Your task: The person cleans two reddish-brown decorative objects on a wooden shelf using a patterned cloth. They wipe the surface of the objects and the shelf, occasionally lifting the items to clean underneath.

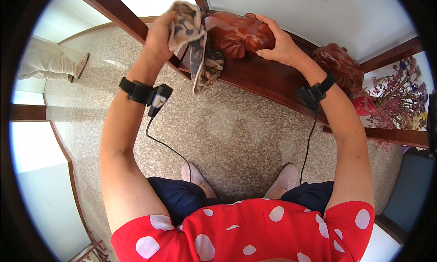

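My left hand [160, 33] grips a crumpled, patterned cloth [191, 31] whose loose end hangs past the front edge of a dark red-brown wooden shelf [269, 76]. Beside the cloth lies a glossy reddish-brown carved figure [239, 33], apparently wooden, with a ribbed fan-shaped part on its near side. Around the figure's right end curls my right hand [281, 45], thumb on the near side and fingers on the far side. The cloth covers part of the figure's left end. Each of my wrists wears a black strap with a small cabled device.
A second glossy carving [339, 67] stands farther right on the shelf. Dried flowers [399, 98] in a red holder [363, 106] are beyond my right forearm. Dark wooden posts [116, 14] frame the shelf. Another person's legs [51, 62] stand at left on the speckled floor [232, 135].
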`<state>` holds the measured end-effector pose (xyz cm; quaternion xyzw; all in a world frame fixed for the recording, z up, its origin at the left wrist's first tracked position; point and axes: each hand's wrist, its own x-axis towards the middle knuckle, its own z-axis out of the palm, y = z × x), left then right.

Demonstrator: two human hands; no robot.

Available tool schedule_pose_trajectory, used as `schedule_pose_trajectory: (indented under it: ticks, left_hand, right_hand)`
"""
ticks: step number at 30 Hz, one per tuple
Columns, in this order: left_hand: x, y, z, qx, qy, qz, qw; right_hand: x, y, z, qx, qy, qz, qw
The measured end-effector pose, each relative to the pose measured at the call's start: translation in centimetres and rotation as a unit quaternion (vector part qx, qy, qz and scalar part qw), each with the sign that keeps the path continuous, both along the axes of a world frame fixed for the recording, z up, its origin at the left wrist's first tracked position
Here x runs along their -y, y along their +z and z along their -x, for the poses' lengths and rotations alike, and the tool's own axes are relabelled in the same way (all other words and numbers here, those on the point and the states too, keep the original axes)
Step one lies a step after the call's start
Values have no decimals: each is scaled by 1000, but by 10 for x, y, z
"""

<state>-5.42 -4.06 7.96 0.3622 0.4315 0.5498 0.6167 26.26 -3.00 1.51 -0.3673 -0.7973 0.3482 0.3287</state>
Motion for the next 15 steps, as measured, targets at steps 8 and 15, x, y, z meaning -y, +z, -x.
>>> schedule_pose_trajectory:
  ticks: [8, 15]
  left_hand:
    - [-9, 76, -8, 146, -90, -213, 962]
    - [-22, -21, -28, 108, -132, -61, 983]
  right_hand:
    - [1, 3, 0, 4, -2, -17, 1000]
    - [-2, -2, 1, 7, 0, -5, 1000]
